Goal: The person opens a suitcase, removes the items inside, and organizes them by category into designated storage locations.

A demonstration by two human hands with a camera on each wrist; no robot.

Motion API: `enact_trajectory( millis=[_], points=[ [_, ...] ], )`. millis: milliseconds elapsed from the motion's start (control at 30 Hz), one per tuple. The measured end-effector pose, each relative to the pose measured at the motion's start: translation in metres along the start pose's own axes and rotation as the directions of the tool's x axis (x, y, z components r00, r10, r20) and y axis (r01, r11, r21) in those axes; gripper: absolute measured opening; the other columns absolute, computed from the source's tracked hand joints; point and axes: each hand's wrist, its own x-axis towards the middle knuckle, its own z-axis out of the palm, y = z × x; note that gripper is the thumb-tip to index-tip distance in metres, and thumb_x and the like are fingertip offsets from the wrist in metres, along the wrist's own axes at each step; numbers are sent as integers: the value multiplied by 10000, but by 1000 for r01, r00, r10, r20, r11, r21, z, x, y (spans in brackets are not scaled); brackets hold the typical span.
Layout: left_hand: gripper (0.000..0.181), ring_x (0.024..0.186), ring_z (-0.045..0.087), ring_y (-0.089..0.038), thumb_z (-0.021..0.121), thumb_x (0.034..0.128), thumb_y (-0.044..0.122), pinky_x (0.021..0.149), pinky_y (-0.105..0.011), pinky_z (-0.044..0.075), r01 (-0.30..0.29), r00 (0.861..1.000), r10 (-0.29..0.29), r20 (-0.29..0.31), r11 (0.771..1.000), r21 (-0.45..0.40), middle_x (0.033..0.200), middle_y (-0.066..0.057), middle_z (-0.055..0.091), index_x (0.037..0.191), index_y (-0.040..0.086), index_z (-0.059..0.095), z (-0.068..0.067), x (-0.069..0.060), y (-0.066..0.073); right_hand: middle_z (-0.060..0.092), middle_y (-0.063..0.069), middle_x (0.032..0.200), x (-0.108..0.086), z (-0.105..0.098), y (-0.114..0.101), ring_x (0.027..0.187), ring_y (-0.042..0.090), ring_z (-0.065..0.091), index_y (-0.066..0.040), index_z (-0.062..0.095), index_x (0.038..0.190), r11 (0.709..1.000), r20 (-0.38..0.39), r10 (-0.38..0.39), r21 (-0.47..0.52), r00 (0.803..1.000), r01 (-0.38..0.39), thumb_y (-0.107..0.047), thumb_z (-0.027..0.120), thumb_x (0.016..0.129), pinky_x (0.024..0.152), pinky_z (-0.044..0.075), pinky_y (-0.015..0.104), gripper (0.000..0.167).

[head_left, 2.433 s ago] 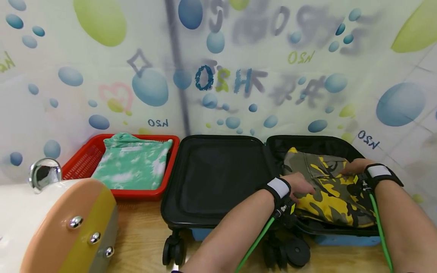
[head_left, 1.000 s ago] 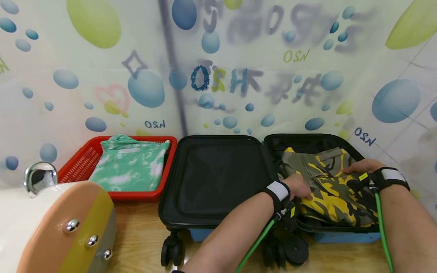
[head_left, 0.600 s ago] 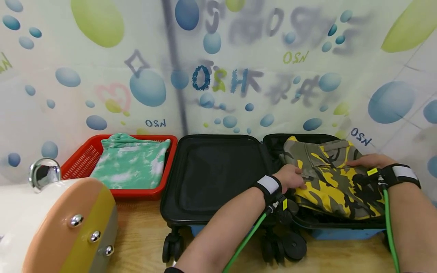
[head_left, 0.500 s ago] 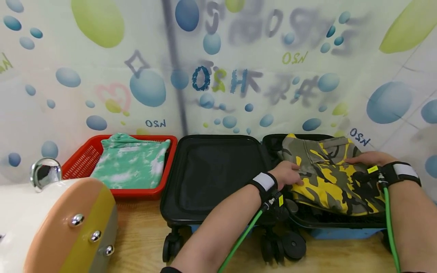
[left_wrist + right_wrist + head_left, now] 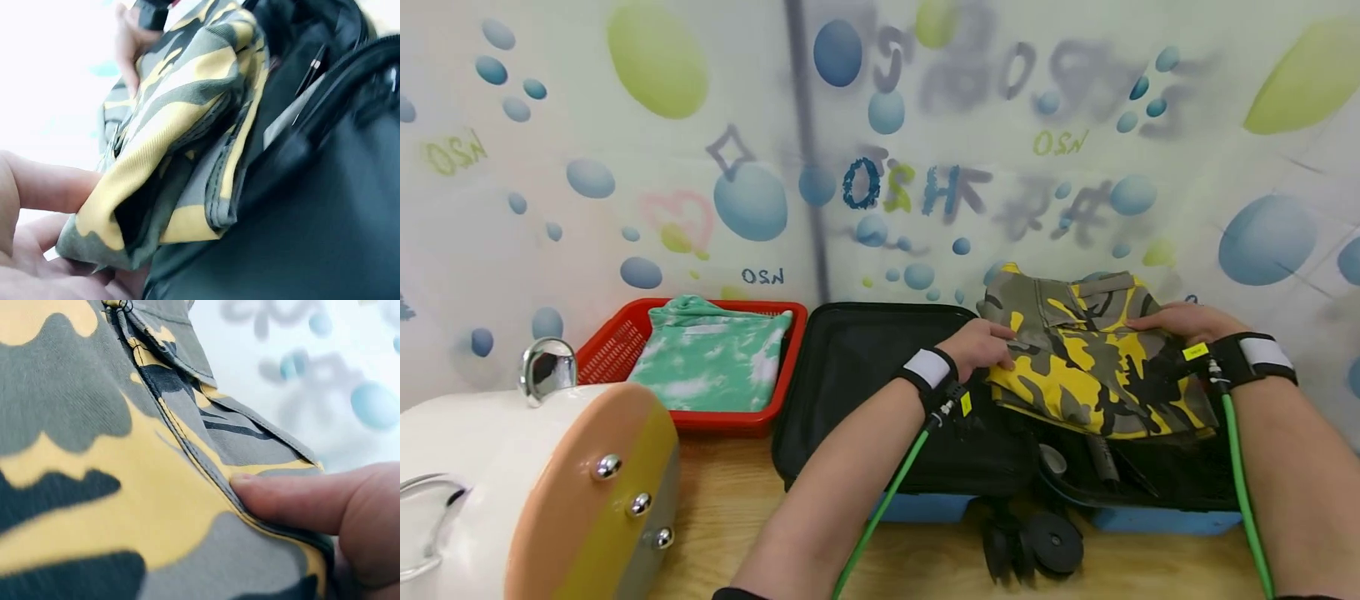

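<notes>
A folded yellow, grey and black camouflage garment (image 5: pixel 1067 367) is held up over the black lining of an open suitcase (image 5: pixel 880 400), its back edge in front of the wall sheet. My left hand (image 5: pixel 977 346) pinches its left edge; the left wrist view shows the layered fold (image 5: pixel 119 206) between thumb and fingers. At the right edge my right hand (image 5: pixel 1195 321) grips it, thumb (image 5: pixel 287 497) on top along a stitched seam, the other fingers mostly hidden. Beneath the garment, a dark elongated item (image 5: pixel 1102 458) and a round grey piece (image 5: pixel 1052 458) show in the right half.
A red basket (image 5: pixel 775 392) at the left holds a folded green-and-white tie-dye garment (image 5: pixel 707 358). A white object with a striped, studded end (image 5: pixel 625 500) stands at front left. Suitcase wheels (image 5: pixel 1052 542) rest near the wooden surface (image 5: pixel 925 558). A bubble-printed sheet hangs behind.
Both hands have lifted the camouflage garment out of the suitcase's right half and shifted it up and left. Items beneath it have come into sight. The head view has turned slightly left.
</notes>
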Motion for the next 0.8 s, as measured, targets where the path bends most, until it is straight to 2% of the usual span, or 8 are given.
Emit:
enact_trajectory(
  millis=[33, 200, 233, 333, 533, 633, 700, 800],
  points=[
    [512, 1352, 498, -286, 594, 913, -46, 1109, -407, 445, 0, 1000, 0, -14, 1000, 9, 1523, -128, 464, 1410, 66, 544, -7, -2, 0, 710, -35, 1066, 2, 1, -6, 976, 110, 684, -13, 626, 1258, 999, 15, -11, 36, 1000, 10, -327, 350, 1084, 966, 545, 373, 453],
    [421, 1354, 493, -278, 586, 955, 39, 1128, -402, 427, 17, 997, -12, -81, 998, 54, 1511, -104, 484, 1373, 91, 592, -42, -14, 0, 721, -68, 1009, 11, 13, -38, 924, 65, 692, -134, 711, 1103, 992, 92, -87, 96, 992, 78, -282, 320, 1093, 904, 568, 301, 419],
    [409, 1360, 488, -276, 579, 968, 60, 1130, -399, 425, 23, 996, -17, -89, 998, 64, 1509, -102, 488, 1376, 93, 589, -50, -17, 1, 720, -88, 925, 13, 16, -45, 891, 69, 698, -170, 720, 974, 990, 90, -91, 118, 992, 80, -275, 323, 1092, 881, 570, 285, 428],
    [389, 1372, 479, -267, 558, 994, 86, 1126, -384, 428, 39, 994, -31, -107, 996, 75, 1494, -101, 508, 1383, 84, 580, -75, -25, 3, 719, -95, 910, 17, 25, -68, 877, 62, 697, -190, 724, 943, 982, 99, -145, 137, 984, 131, -245, 320, 1091, 861, 571, 268, 434],
    [361, 1313, 536, -238, 579, 958, 51, 977, -313, 503, 76, 984, -57, -169, 991, 110, 1435, -67, 581, 1315, 62, 637, -130, -49, 10, 714, -52, 913, 25, 54, -118, 875, 86, 703, -138, 702, 899, 942, -10, -182, 285, 983, 177, -233, 423, 1070, 845, 586, 291, 341],
    [365, 1267, 554, -237, 586, 941, 50, 928, -323, 512, 137, 972, -104, -210, 979, 150, 1448, -52, 569, 1297, 88, 656, -160, -66, 15, 718, -52, 913, 30, 72, -147, 866, 85, 706, -102, 682, 949, 921, -59, -221, 315, 973, 229, -236, 481, 1051, 830, 589, 292, 262],
    [378, 1262, 548, -243, 584, 940, 56, 968, -366, 520, 188, 960, -144, -240, 967, 174, 1469, -48, 546, 1308, 109, 652, -181, -80, 18, 716, -57, 931, 35, 85, -169, 878, 81, 709, -64, 640, 1074, 905, -73, -257, 333, 964, 267, -238, 490, 1047, 840, 589, 295, 231],
    [391, 1257, 541, -262, 579, 941, 54, 1032, -415, 503, 247, 939, -176, -296, 943, 222, 1480, -68, 522, 1320, 120, 644, -210, -101, 20, 695, -60, 963, 44, 109, -202, 894, 70, 700, -5, 522, 1266, 868, -89, -316, 375, 944, 326, -214, 471, 1053, 858, 582, 286, 302]
  ],
)
